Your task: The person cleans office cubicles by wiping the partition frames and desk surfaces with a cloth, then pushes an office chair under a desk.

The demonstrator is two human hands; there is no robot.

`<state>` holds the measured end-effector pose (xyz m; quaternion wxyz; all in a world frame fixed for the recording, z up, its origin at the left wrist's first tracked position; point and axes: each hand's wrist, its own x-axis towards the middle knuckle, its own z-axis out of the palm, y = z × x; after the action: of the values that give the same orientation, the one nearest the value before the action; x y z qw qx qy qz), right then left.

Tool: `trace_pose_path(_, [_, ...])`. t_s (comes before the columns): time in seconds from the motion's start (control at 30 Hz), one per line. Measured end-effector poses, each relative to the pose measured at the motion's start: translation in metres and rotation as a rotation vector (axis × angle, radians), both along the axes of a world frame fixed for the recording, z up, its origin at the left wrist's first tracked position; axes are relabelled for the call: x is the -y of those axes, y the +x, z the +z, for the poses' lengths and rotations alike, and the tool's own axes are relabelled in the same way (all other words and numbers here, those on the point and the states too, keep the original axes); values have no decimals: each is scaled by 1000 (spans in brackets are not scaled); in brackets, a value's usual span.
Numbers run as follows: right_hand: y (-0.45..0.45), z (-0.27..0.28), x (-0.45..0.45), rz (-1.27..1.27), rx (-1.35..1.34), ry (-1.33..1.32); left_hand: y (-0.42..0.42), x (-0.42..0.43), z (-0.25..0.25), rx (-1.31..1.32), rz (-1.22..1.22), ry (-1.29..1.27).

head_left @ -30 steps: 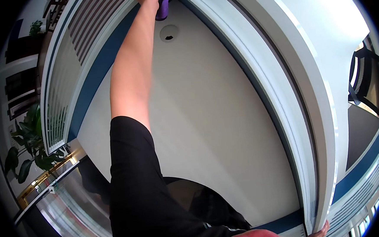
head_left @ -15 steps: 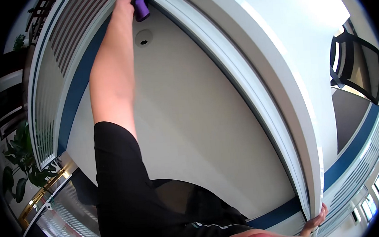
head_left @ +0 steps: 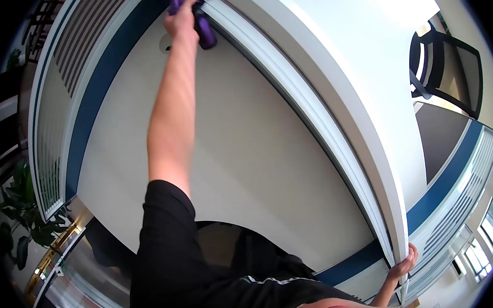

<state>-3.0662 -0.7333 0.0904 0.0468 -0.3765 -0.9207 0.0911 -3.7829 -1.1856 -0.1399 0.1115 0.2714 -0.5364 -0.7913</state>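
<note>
My left hand (head_left: 182, 23), at the end of my outstretched arm, is closed on a purple and black object (head_left: 205, 35) with a rounded, cylinder-like part. Its exact kind is unclear, as my fingers cover some of it. It is near the far corner of the light grey desktop (head_left: 240, 148), close to the foot of the partition (head_left: 304, 88). A round cable hole (head_left: 165, 43) lies just beside my left wrist, partly covered. At the lower right my right hand (head_left: 405, 264) has its fingers curled round the end of the partition's edge.
Blue-based striped panels (head_left: 48, 149) bound the desk's left side. Beyond the partition are another white desk surface (head_left: 358, 40) and a black-framed chair (head_left: 450, 68). A leafy plant (head_left: 21, 216) stands at the lower left, and a dark chair (head_left: 221, 243) is at the near desk edge.
My left hand has come slightly nearer and rightward with the purple and black object, and more of both shows. The whole view has shifted a little. My right hand stays on the partition edge.
</note>
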Motion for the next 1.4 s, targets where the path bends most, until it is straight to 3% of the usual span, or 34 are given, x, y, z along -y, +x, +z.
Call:
trace_pose_path(0.1, [0,-3,1,-2,-40,43,67,-21,-16,-7,-187,-132])
trace_pose_path(0.17, [2,-3,0,-4,-31,44,66,-17,-9,-29,-174,-131])
trace_pose_path(0.27, [6,-1,-2,39,-5,37,9,-2,1,21,34,-102])
trace_pose_path(0.3, [7,-1,-3,48,0,22,14,-9,-9,-16,-70,-107])
trace_pose_path(0.43, [7,-2,-5,96,-14,81,22,-29,-41,-109,79,-263])
trace_pose_path(0.5, [9,-3,-10,177,-14,111,100,-75,-27,-185,153,-131])
trace_pose_path(0.63, [5,3,-5,161,-27,125,254,-159,-8,-46,37,-364])
trace_pose_path(0.7, [16,0,-14,182,-16,186,339,-205,20,-18,-21,-242])
trace_pose_path(0.77, [18,3,-14,143,-3,157,409,-245,13,-12,-96,-211])
trace_pose_path(0.83, [22,2,-18,140,-36,162,484,-288,16,3,-76,-381])
trace_pose_path(0.9, [31,-11,-24,110,-65,149,562,-328,32,84,-155,-363])
trace_pose_path(0.97, [34,-2,-21,97,-88,84,625,-359,10,89,-237,-474])
trace_pose_path(1.0, [39,-1,-18,136,-227,13,655,-371,23,117,-292,-618])
trace_pose_path(1.1, [77,17,-53,174,-646,-380,717,-404,37,162,-373,-630])
trace_pose_path(1.17, [112,40,-54,-58,-1021,-689,734,-417,32,192,-368,-585])
trace_pose_path(1.2, [145,49,-61,-44,-1061,-644,741,-424,30,156,-344,-557])
trace_pose_path(1.23, [214,37,-78,-149,-1171,-510,747,-432,29,205,-340,-632])
trace_pose_path(1.4, [428,52,-74,-723,-1416,-364,827,-468,43,177,-436,-643])
